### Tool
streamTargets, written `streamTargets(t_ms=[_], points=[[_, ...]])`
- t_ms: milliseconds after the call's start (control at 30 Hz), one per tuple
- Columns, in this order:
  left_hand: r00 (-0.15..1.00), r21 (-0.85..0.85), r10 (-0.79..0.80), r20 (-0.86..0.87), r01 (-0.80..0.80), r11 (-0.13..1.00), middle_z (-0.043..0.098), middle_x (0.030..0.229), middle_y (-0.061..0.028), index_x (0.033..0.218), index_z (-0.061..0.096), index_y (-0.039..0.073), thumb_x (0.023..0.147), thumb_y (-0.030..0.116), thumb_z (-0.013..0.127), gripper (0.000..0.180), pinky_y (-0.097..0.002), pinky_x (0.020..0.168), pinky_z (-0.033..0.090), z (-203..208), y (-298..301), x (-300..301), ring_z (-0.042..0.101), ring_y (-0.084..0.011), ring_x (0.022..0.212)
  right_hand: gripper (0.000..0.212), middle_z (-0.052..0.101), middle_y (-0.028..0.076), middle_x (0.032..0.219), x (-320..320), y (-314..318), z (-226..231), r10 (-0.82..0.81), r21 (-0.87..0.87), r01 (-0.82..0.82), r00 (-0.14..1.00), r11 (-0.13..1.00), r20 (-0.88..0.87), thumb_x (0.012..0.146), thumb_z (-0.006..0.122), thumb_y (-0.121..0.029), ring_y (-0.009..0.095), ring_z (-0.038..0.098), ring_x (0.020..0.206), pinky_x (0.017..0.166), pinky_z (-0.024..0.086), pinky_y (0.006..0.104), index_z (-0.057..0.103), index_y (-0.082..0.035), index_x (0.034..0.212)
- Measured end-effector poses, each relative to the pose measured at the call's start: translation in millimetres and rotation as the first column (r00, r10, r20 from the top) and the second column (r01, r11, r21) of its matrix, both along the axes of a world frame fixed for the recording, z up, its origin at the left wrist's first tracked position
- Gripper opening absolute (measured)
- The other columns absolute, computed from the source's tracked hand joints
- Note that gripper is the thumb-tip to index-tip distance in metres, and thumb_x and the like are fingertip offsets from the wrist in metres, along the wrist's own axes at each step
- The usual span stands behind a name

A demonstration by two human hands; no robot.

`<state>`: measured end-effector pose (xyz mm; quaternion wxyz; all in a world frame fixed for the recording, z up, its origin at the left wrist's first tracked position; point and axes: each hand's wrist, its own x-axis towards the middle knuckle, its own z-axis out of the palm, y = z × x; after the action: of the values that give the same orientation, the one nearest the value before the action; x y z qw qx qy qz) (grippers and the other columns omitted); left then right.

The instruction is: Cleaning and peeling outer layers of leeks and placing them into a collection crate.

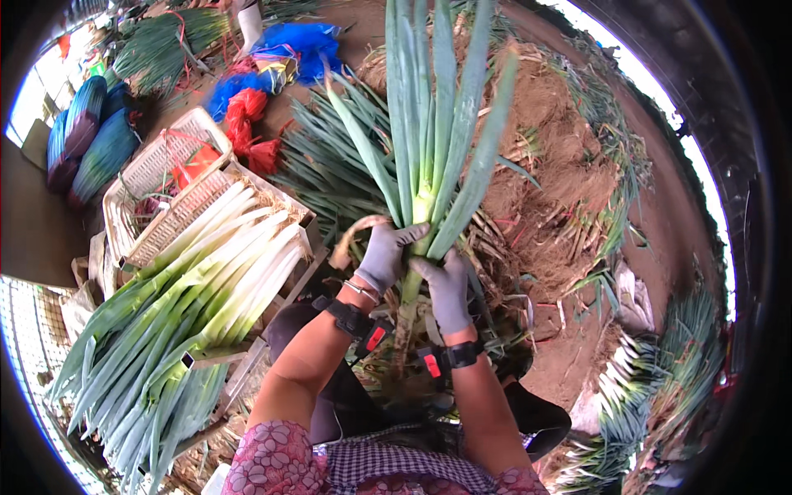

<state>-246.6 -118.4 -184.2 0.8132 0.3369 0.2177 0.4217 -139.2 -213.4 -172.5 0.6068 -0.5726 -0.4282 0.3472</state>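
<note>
A large green onion [423,200] stands nearly upright in front of me, its long leaves fanning out at the top and its stalk running down toward my lap. My left hand [386,254], in a grey glove, closes round the stalk from the left with the thumb across it. Just below and to the right, my gloved right hand [448,289] also grips the stalk, its thumb pressed against it. A dry, brownish leaf [353,239] hangs beside my left hand. The root end is hard to make out between my legs.
To my left, trimmed green onions [223,280] lie on a metal-framed stand beside a beige plastic crate [169,177]. Untrimmed onions [330,157] lie ahead, near red netting [250,132] and blue netting [301,49]. A soil heap [553,165] rises at right; more bundles [623,379] lie nearer.
</note>
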Motion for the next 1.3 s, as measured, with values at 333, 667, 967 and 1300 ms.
streamTargets(t_ms=[333, 667, 967, 1300], points=[[0.988, -0.15, 0.116, 0.102, -0.1, 0.984, 0.072, 0.101, -0.0093, 0.13, 0.059, -0.005, 0.095, 0.017, 0.079, 0.046, -0.0363, 0.076, 0.058, -5.4, 28.7, -4.6, 0.069, -0.0198, 0.083, 0.039, 0.061, 0.004, 0.102, 43.8, -182.9, -77.0, 0.032, -0.598, -0.063, 0.998, 0.799, -0.062, 0.087, 0.073, -0.001, 0.015, 0.062, 0.086, 0.077, 0.054, 0.0299, 0.061, -0.002, 0.123], [0.95, -0.098, -0.267, 0.164, 0.285, 0.954, 0.063, 0.137, -0.0148, 0.147, 0.051, 0.003, 0.105, 0.048, 0.06, 0.062, -0.0478, 0.109, 0.048, -7.2, 15.0, -4.1, 0.064, -0.0278, 0.119, 0.052, 0.07, 0.013, 0.107, 6.6, -74.2, 21.8, 0.202, -0.427, -0.129, 0.971, 0.895, 0.131, 0.088, 0.079, -0.011, 0.023, 0.068, 0.095, 0.084, 0.055, 0.036, 0.059, 0.005, 0.134], [0.993, -0.16, -0.114, -0.007, 0.111, 0.981, 0.065, 0.088, 0.0004, 0.114, 0.065, -0.001, 0.105, 0.035, 0.067, 0.037, -0.0295, 0.069, 0.05, -4.6, -2.9, -13.1, 0.058, -0.0104, 0.073, 0.037, 0.068, 0.006, 0.105, -6.6, -17.9, -0.4, 0.04, -0.144, -0.053, 0.995, 0.988, -0.095, 0.092, 0.078, -0.013, 0.014, 0.065, 0.093, 0.084, 0.054, 0.0311, 0.062, 0.002, 0.122], [0.942, -0.121, 0.293, -0.162, -0.314, 0.942, 0.061, 0.073, 0.0021, 0.096, 0.07, 0.002, 0.104, 0.034, 0.069, 0.033, -0.0264, 0.054, 0.041, -13.2, 27.5, -23.4, 0.051, -0.0076, 0.058, 0.019, 0.063, -0.005, 0.084, 21.4, -116.2, -57.4, 0.082, -0.454, -0.166, 0.977, 0.875, -0.198, 0.086, 0.074, -0.014, 0.005, 0.056, 0.077, 0.068, 0.048, 0.0284, 0.071, -0.003, 0.101]])
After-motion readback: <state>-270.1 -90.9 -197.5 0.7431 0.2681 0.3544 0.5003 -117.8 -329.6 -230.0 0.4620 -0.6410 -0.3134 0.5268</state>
